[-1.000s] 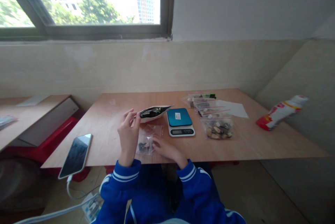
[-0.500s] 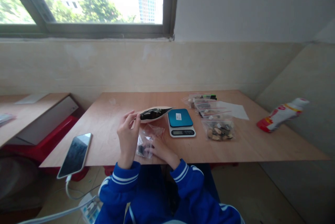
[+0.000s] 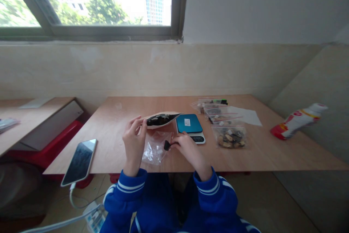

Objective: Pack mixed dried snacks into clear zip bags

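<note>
My left hand (image 3: 134,136) pinches the left edge of a pale pouch (image 3: 160,124), whose mouth gapes and shows a dark, shiny inside. My right hand (image 3: 187,146) is closed on a small black piece (image 3: 167,145) with a blunt, wide end; its exact kind is not clear. That piece is over the right side of a clear zip bag (image 3: 154,153), which lies flat in front of the pouch. Behind my right hand stands a kitchen scale (image 3: 190,124) with a blue top, its display partly covered by my fingers.
A zip bag of brown dried pieces (image 3: 231,139) lies right of the scale, with several more bags (image 3: 218,111) and a white paper sheet (image 3: 249,115) behind. A red-and-white bottle (image 3: 298,121) is at the far right. A cabled phone (image 3: 79,162) overhangs the front-left edge.
My right hand has come up and to the right from the clear bag, now with the black piece in its fingers. My left hand still holds the pouch in place.
</note>
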Demonstrator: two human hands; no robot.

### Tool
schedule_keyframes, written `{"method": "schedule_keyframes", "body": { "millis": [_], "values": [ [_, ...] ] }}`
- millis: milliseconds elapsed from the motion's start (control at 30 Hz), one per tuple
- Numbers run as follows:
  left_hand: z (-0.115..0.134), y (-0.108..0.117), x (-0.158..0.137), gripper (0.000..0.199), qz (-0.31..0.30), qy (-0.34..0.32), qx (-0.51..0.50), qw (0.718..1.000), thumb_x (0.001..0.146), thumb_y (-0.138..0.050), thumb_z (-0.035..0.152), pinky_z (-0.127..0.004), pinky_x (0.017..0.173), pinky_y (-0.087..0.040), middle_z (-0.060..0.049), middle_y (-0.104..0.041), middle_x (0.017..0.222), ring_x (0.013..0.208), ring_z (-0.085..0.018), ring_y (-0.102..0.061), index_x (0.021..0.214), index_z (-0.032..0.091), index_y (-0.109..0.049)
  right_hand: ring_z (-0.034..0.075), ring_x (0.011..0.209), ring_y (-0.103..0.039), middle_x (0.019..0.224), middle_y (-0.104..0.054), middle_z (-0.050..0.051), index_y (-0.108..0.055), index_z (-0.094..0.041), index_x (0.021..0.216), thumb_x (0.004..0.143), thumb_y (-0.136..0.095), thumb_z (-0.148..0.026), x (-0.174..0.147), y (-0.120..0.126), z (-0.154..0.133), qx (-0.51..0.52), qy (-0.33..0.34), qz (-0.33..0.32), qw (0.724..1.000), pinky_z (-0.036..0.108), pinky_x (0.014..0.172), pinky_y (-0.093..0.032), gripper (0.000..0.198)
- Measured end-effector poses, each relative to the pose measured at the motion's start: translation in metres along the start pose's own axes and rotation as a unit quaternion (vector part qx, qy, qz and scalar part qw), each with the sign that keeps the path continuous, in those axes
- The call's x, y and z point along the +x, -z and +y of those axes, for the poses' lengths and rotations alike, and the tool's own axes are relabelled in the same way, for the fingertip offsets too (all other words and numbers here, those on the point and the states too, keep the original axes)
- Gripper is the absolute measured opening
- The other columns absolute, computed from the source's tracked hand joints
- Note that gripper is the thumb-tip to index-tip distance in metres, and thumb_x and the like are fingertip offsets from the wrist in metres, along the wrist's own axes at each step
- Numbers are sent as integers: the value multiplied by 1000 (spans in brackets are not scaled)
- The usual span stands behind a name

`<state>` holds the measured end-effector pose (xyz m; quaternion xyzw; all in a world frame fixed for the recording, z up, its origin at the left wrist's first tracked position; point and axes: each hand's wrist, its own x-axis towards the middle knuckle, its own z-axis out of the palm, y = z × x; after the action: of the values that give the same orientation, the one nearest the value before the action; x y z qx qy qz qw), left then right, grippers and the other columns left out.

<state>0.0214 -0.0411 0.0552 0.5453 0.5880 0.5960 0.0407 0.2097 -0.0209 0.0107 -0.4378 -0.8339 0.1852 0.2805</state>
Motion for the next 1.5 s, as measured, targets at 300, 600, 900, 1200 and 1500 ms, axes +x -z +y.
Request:
{"method": "schedule_keyframes", "body": {
  "millis": [300, 600, 900, 1200, 1500],
  "values": [
    [-2, -2, -2, 25, -7, 1, 0, 1000, 87, -55, 38, -31, 74, -59, -7, -63, 103, 93, -18, -65, 84, 17, -67, 21, 90, -57, 90, -66, 4, -73, -24, 90, 88, -60, -22, 30, 53, -35, -9, 50, 193, 980, 37, 82, -49, 13],
    [-4, -4, -6, 25, -20, 0, 6, 1000, 87, -53, 38, -34, 76, -58, -9, -63, 106, 93, -19, -64, 85, 17, -66, 25, 99, -54, 101, -58, 9, -69, -21, 100, 92, -52, -22, 46, 34, -51, -80, 64, 166, 981, 41, 89, -48, 19],
    [-3, -3, -3, 25, -22, 8, -4, 1000, 87, -54, 39, -33, 76, -58, -8, -63, 106, 93, -19, -65, 85, 17, -67, 27, 114, -49, 122, -58, 8, -65, -24, 103, 89, -59, -29, 47, 34, -48, -99, 65, 191, 974, 45, 96, -37, 16],
    [0, 2, 0, 25, -29, 25, -30, 999, 86, -56, 40, -32, 77, -57, -7, -66, 104, 94, -19, -65, 86, 19, -69, 28, 124, -44, 130, -54, 11, -50, -23, 129, 85, -62, -31, 41, 43, -21, -135, 57, 130, 981, 47, 103, -29, 46],
    [-51, 6, -39, 34, -8, 146, 20, 989, 89, -47, 34, -40, 80, -53, -14, -59, 116, 94, -23, -64, 116, 17, -56, 25, 97, -57, 99, -70, 5, -66, -23, 98, 92, -54, -23, 55, 42, -18, -143, 33, 183, 972, 40, 88, -31, 14]
  ]
}}
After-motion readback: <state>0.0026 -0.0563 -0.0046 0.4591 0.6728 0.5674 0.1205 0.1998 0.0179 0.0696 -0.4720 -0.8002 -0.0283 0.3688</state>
